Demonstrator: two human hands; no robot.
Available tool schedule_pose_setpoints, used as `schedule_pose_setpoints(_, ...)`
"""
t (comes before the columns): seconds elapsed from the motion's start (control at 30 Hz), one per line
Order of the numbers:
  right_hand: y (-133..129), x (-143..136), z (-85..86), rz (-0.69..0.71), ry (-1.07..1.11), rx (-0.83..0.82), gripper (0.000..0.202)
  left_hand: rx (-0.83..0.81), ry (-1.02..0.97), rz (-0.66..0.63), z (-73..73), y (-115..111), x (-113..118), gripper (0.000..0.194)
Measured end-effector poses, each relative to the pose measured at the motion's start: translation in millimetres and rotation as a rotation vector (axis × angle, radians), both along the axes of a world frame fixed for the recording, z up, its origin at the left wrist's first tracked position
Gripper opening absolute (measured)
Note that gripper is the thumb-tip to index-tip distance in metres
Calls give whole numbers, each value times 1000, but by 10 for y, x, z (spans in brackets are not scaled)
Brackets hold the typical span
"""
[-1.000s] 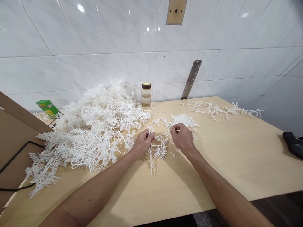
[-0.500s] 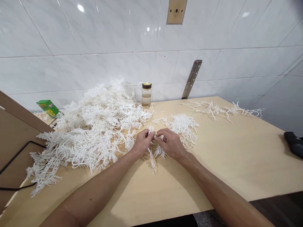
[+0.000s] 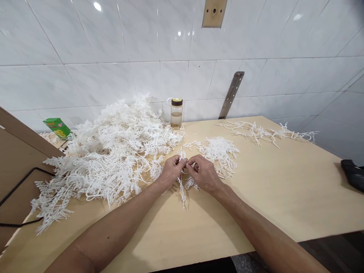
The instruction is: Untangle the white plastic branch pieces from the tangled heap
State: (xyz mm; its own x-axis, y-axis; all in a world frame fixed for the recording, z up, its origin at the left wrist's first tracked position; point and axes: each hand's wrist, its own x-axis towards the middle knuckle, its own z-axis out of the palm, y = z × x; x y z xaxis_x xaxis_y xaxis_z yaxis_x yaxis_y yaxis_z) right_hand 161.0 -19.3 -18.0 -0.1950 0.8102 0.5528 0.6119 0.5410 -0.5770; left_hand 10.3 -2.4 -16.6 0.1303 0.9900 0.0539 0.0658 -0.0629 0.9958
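Between my hands is a white branching plastic sprig [image 3: 182, 189], its lower twigs hanging toward the table. My left hand [image 3: 172, 168] is closed on it, thumb and fingers pinched around the stem. Fingertips of my right hand [image 3: 204, 172] pinch at the same sprig beside the left thumb; the exact bit they grip is tiny and partly hidden. A big heap of white branching pieces [image 3: 113, 148] lies to the left of my hands. Just beyond my right hand is a smaller pile of short white pieces [image 3: 220, 151].
A clear bottle with a dark lid [image 3: 176, 113] stands by the tiled wall, near a metal bracket [image 3: 231, 94]. Bare white stems [image 3: 264, 132] lie at the back right. A green box [image 3: 57, 128] and brown panel [image 3: 25, 159] are left; a black object [image 3: 352, 174] sits right.
My right hand has shifted very slightly, its fingertips still at the sprig. The left hand keeps its grip. The view has tilted a little.
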Motion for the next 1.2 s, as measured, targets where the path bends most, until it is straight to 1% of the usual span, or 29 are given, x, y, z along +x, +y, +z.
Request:
schedule_pose_setpoints(0.07, 12, 3, -9, -7, -22, -15, 6, 8, 17, 4, -1, -7, 3, 30)
schedule_pose_setpoints(0.17, 13, 13, -5, 13, -86, -52, 9, 35, 83, 42, -11, -10, 8, 28)
schedule_pose_setpoints(0.23, -12, 10, 21, 53, -132, -69, 12, 64, 123, 75, -17, 3, 6, 28)
schedule_pose_setpoints(0.3, -57, -9, 60, 119, -175, -84, 13, 76, 137, 136, -11, 24, -8, 26)
schedule_pose_setpoints(0.37, -97, -31, 101, 186, -205, -86, 12, 55, 127, 193, 10, 43, -31, 24)
schedule_pose_setpoints(0.4, -107, -36, 118, 196, -201, -77, 12, 36, 115, 197, 25, 47, -44, 24)
schedule_pose_setpoints(0.47, -94, -13, 142, 141, -137, -43, 10, 0, 80, 139, 54, 41, -62, 26)
schedule_pose_setpoints(0.53, -39, 67, 155, 2, -32, -21, 9, -40, 27, 57, 78, 23, -65, 29)
schedule_pose_setpoints(0.6, 41, 198, 158, -160, 34, -38, 12, -83, -47, 15, 98, 5, -58, 32)
schedule_pose_setpoints(0.7, 163, 432, 146, -346, 51, -72, 15, -132, -141, 6, 130, -10, -51, 34)
schedule_pose_setpoints(0.8, 251, 618, 126, -454, 25, -94, 15, -170, -185, -9, 164, -11, -60, 36)
schedule_pose_setpoints(0.87, 281, 682, 119, -506, 15, -111, 17, -188, -204, -14, 176, -6, -70, 38)
schedule_pose_setpoints(0.93, 286, 692, 124, -532, 19, -124, 17, -209, -228, -11, 177, 4, -82, 42)
schedule_pose_setpoints(1.0, 268, 657, 135, -521, 42, -127, 18, -232, -263, -7, 169, 18, -93, 45)
schedule_pose_setpoints(1.1, 219, 564, 145, -457, 98, -145, 23, -259, -327, -11, 153, 39, -105, 44)
schedule_pose_setpoints(1.2, 170, 473, 140, -347, 121, -188, 22, -301, -387, -17, 150, 56, -102, 43)
